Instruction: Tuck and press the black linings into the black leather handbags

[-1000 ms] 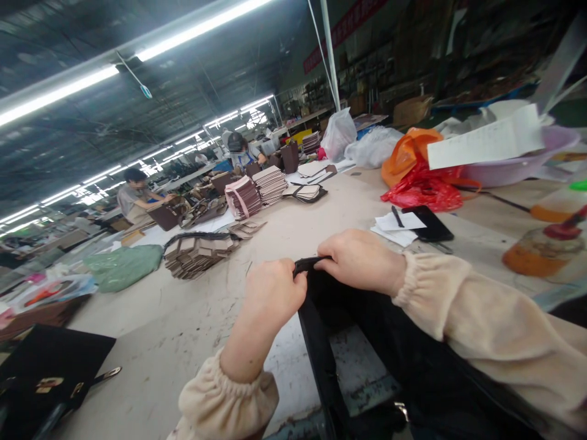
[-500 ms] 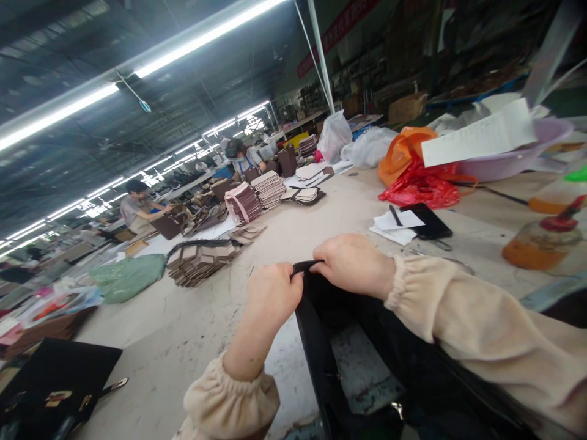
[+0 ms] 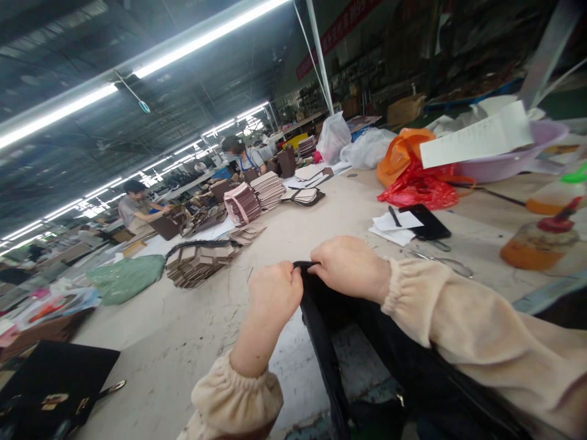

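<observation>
Where left hand (image 3: 276, 289) and right hand (image 3: 352, 267) pinch, black material (image 3: 406, 357) between, beneath

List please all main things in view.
Held piece: one, black, in hands
Panel: one, black, lower left
Green bag: one, green, left
Fanned stack: one, brown, left
Banded stack: one, brown, far
Clear bags: two, whitish, far
Orange bag: one, orange, right
Red bag: one, red, right
Basin: one, purple, right
Phone: one, black, right
Red-topped bottle: one, orange, right
Table: one, beige, centre
Left hand: one, beige cuff, centre
Right hand: one, beige cuff, centre
</observation>
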The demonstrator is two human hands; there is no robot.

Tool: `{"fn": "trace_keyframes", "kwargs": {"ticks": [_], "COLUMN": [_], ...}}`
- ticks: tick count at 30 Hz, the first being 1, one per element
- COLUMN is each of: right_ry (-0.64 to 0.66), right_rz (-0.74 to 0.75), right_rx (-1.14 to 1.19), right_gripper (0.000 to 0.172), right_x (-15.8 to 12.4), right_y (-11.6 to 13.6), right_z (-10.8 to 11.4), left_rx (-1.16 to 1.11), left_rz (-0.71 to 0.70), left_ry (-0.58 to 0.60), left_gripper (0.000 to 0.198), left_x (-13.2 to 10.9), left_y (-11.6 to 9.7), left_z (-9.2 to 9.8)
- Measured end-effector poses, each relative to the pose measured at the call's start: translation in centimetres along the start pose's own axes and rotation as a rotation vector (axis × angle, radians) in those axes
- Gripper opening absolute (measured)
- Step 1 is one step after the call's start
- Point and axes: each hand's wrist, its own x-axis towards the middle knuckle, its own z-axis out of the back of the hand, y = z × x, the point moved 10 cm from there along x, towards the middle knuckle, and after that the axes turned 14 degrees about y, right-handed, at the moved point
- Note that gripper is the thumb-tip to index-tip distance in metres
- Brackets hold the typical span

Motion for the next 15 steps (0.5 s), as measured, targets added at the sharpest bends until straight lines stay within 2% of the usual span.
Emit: {"fn": "trace_keyframes", "kwargs": {"ticks": [5,8,10,15], "right_ry": [-0.017,-0.028,-0.035,-0.018], "right_rz": [-0.001,-0.003,0.003,-0.002], "right_rx": [0.003,-0.003,-0.009,-0.002], "right_gripper": [0.034,0.033,0.034,0.034], "right_x": [0.0,0.0,0.1,0.1], "right_y": [0.0,0.0,0.0,0.0], "right_z": [0.0,0.0,0.1,0.0], "left_rx": [-0.131,-0.316,-0.4,-0.307], "left_rz": [0.01,0.014,-0.019,-0.109], "left_ry": [0.004,-0.046,-0.077,-0.057], "left_gripper": [0.033,0.023,0.027,0.026], "left_x": [0.4,0.4,0.4,0.3], "left_y": [0.6,1.4,1.5,0.1], "left_z": [-0.3,-0.3,-0.1,0.3]}}
